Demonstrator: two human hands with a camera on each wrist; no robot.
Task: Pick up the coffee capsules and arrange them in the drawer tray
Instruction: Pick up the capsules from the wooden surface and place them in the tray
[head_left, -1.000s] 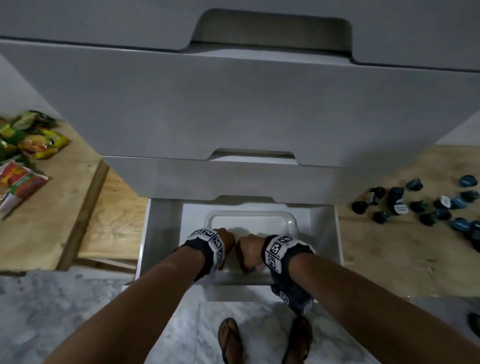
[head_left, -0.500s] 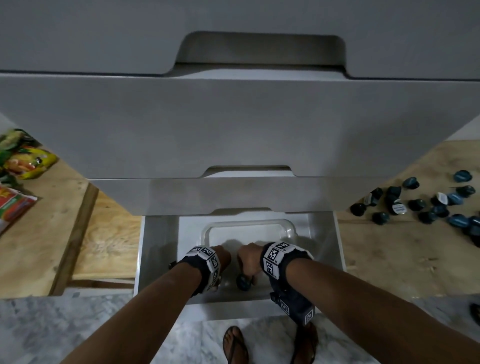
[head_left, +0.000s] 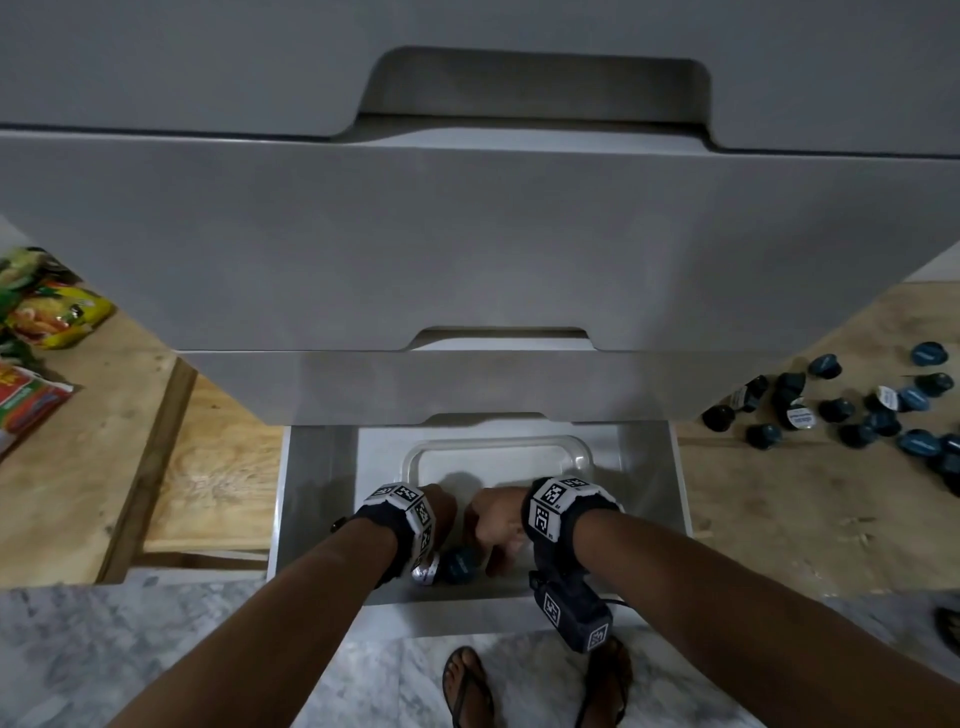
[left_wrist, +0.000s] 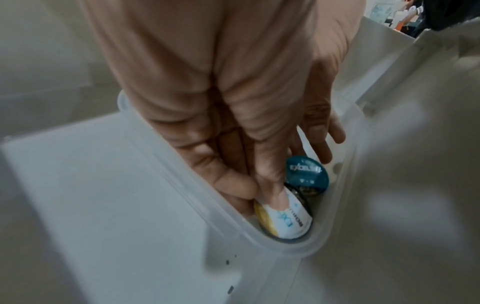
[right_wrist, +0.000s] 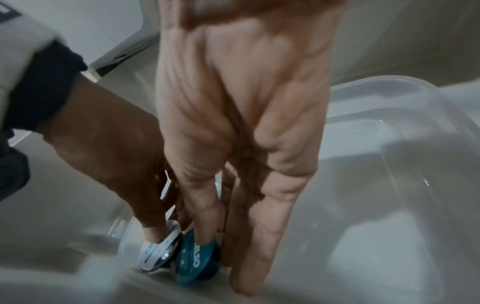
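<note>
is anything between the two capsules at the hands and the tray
Nothing visible. The white capsule in the left hand and the teal capsule touched by the right hand are already inside the tray.

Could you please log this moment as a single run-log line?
phase: placing in tray | left hand: pinches white capsule | right hand: touches teal capsule | loose capsules: outside, right

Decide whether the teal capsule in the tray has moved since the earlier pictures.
Yes, slightly. Judged against the tray rim, the teal capsule has slid left along the near wall and is now beside the white-lidded capsule under the left hand.
</note>
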